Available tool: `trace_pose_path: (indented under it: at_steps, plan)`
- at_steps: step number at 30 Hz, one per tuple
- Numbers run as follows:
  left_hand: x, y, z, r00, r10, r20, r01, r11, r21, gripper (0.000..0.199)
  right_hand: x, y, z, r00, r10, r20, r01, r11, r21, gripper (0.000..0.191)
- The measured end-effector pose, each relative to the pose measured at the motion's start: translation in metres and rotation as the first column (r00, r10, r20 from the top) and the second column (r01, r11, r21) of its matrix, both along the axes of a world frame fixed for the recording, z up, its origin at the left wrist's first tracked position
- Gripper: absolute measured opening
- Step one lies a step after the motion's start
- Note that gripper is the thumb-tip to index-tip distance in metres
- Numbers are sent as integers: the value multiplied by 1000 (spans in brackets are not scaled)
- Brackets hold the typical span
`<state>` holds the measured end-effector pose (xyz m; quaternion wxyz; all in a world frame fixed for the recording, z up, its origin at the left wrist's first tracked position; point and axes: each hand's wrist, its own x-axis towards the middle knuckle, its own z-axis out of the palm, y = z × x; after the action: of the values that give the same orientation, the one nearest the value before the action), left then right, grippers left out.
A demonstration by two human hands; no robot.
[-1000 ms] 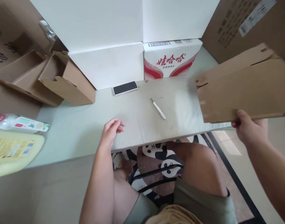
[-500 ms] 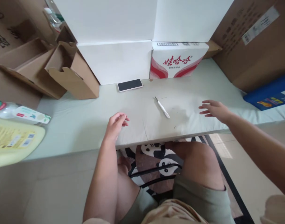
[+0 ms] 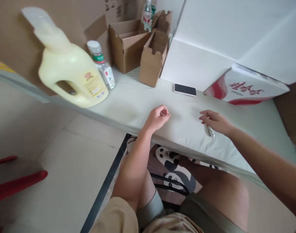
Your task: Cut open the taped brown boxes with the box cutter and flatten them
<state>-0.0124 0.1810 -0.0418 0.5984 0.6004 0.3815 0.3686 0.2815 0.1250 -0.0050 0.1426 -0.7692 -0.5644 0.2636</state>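
Note:
Above the pale green cloth, near its front edge, my left hand [image 3: 159, 117] has its fingers curled together; whether anything is inside cannot be made out. My right hand [image 3: 214, 120] hovers over a white pen-like tool [image 3: 211, 131] and hides its upper part. The fingers of that hand are apart and do not grip the tool. A phone [image 3: 185, 90] with a dark screen lies beyond both hands, against the white boxes.
Left on the cloth-covered surface [image 3: 128, 106] stand a big yellow jug [image 3: 75, 74], a clear bottle [image 3: 104, 69] and open brown cartons [image 3: 151, 61]. A white and red box [image 3: 245, 85] is at the back right. Red legs [image 3: 19, 184] show at lower left.
The view has swung left, bringing the whole jug and bottle into sight. My right hand has come in from the right to above the white tool. My left hand's fingers are more curled.

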Motion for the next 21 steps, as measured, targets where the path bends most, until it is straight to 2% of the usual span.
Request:
trace_pose_path:
  at_steps: [2,4,7,11,13,15,17,19,21]
  plan:
    - [-8,1,1,998,23,-58,-19,998,53,13,-36,37,0,993,110,50,-112,993,30,30]
    - [-14,3,0,993,38,-114,-28,996,85,13,-71,75,3,968,225,114,-239,962,130,27]
    - [-17,11,-3,980,72,-184,-53,993,106,13,-121,130,18,905,381,192,-425,845,325,33]
    - [-15,25,-9,965,127,-228,-99,986,132,14,-168,196,50,906,358,226,-423,764,486,47]
    - [-13,29,-9,974,115,-195,-94,989,114,14,-182,219,63,931,294,217,-364,790,494,61]
    - [-11,30,-7,982,108,-154,-97,992,77,13,-189,233,71,951,221,215,-295,854,428,66]
    - [-7,30,-4,984,129,-125,-122,991,60,13,-190,234,75,949,185,256,-267,903,336,62]
    - [-3,29,-4,978,189,-88,-183,980,79,12,-183,221,77,933,181,310,-277,912,303,57]
    - [0,30,-9,947,321,-18,-316,940,128,9,-168,192,77,922,163,352,-288,895,341,41]
